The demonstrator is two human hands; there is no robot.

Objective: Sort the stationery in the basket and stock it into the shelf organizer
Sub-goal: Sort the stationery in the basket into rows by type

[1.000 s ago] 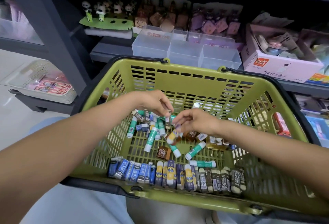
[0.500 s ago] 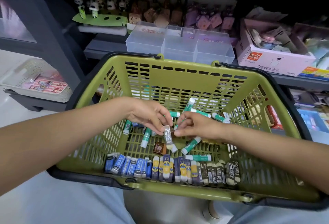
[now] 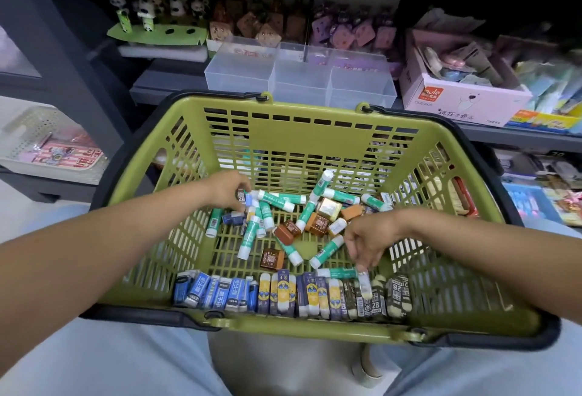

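Observation:
The green basket (image 3: 315, 124) rests on my lap. Green-and-white glue sticks (image 3: 277, 199) and small brown boxes (image 3: 287, 233) lie loose in its middle. Along its near wall stand rows of blue erasers (image 3: 214, 292), yellow-and-purple erasers (image 3: 293, 293) and dark 2B erasers (image 3: 379, 299). My left hand (image 3: 228, 189) reaches into the loose pile at the back left and pinches a 2B eraser (image 3: 242, 199). My right hand (image 3: 370, 236) points down and pinches a pale 2B eraser (image 3: 364, 283) by its top, just above the dark 2B row. The clear shelf organizer (image 3: 299, 80) stands behind the basket.
The dark shelf holds panda figures on a green stand (image 3: 151, 22), brown and purple keychain packs (image 3: 283, 20) and a pink open box (image 3: 456, 96) right of the organizer. A white perforated tray (image 3: 47, 146) sits lower left. More stationery fills the lower right shelf.
My right hand carried the 2B eraser from the basket's middle toward the near right, down to the dark eraser row. My left hand let go of it and moved back left into the pile.

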